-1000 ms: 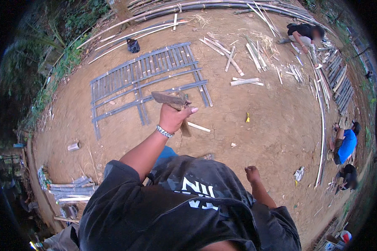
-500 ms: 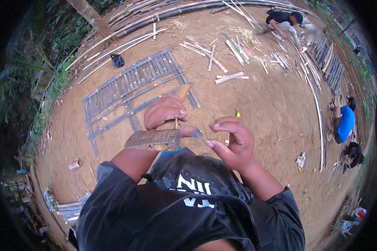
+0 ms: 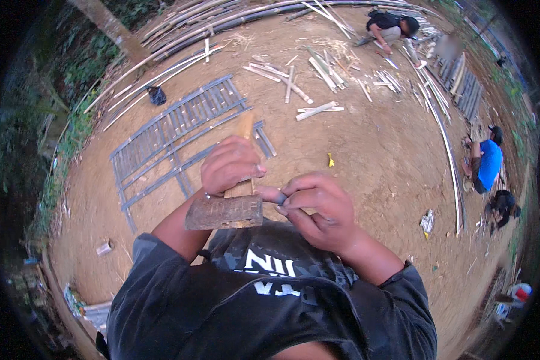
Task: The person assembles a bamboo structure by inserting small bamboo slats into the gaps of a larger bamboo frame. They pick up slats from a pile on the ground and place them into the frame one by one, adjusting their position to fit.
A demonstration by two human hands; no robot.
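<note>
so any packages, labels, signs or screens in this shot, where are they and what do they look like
No signs or screens show.
Small pale cylindrical can or cup: lying on the dirt at lower left, label unclear.
Crumpled whitish wrapper or bag: on the ground at right, near the long bamboo poles.
Small yellow scrap: on bare dirt beyond the right hand.
White print on the person's dark shirt: large block letters across the chest.

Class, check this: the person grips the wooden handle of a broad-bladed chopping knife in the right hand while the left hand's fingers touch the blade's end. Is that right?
Not quite: the hands are swapped. In the head view, the left hand grips the wooden handle of the chopping knife, and the right hand touches the blade's end.
</note>
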